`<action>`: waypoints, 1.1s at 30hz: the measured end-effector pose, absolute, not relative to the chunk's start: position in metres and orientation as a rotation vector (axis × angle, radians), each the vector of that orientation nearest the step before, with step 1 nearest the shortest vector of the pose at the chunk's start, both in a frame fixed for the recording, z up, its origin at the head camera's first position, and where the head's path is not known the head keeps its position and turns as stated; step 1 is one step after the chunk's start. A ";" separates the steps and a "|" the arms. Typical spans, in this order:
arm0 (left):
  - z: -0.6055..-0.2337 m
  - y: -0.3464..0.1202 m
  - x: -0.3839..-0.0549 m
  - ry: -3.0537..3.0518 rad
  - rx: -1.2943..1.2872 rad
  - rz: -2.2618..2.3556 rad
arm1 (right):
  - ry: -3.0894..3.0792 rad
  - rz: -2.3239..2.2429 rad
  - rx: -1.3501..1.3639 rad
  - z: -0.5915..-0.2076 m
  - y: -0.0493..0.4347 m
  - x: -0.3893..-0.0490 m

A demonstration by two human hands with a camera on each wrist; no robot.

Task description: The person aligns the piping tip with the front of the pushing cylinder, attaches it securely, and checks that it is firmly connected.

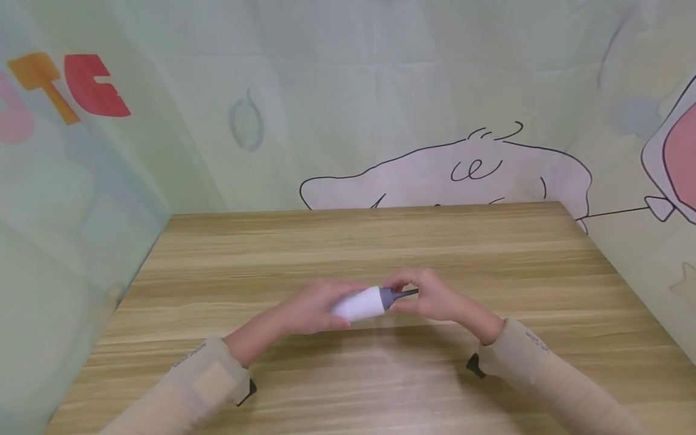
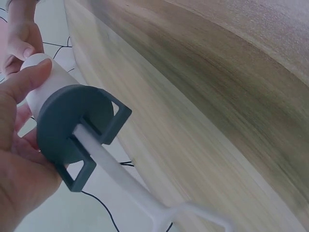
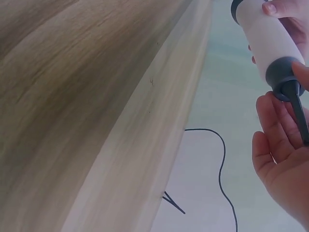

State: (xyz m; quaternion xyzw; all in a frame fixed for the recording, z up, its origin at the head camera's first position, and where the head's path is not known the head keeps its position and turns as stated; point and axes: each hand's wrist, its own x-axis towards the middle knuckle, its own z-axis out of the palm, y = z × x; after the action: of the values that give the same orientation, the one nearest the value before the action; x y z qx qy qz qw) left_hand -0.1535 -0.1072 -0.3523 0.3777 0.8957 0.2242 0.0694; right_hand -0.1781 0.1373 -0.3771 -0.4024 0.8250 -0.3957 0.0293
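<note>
A large plunger syringe point(image 1: 361, 306) with a white barrel is held above the table, lying nearly level and tilted slightly. My left hand point(image 1: 312, 307) grips the barrel, its thumb along one side. At the barrel's rear, the left wrist view shows a dark grey flange point(image 2: 65, 121) with two finger loops and a white plunger rod point(image 2: 118, 171) sticking far out; the handle is partly cut off. With thumb and fingers my right hand point(image 1: 435, 297) pinches the grey cap point(image 3: 280, 72) at the front. A thin dark nozzle point(image 3: 295, 108) points from the cap toward the right palm.
Beneath both hands lies a wood-grain table point(image 1: 348, 241). A pale printed curtain point(image 1: 348, 121) with cartoon drawings hangs along its back and sides. Both forearms wear beige sleeves point(image 1: 185, 393), with a small black piece at each cuff.
</note>
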 end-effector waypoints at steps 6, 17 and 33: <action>-0.352 -0.106 -0.152 2.688 1.139 0.668 | 2.508 -1.253 -1.182 -0.375 0.139 -0.177; -0.352 -0.107 -0.154 2.685 1.107 0.682 | 2.536 -1.252 -1.354 -0.381 0.136 -0.179; -0.355 -0.104 -0.153 2.694 1.171 0.684 | 2.551 -1.341 -1.162 -0.378 0.139 -0.177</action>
State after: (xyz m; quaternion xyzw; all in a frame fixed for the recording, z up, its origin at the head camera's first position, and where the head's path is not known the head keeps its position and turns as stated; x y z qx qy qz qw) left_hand -0.1532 -0.1036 -0.3550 0.3875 0.8915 0.2262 0.0629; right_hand -0.1772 0.1389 -0.3784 -0.3739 0.8208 -0.4314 0.0169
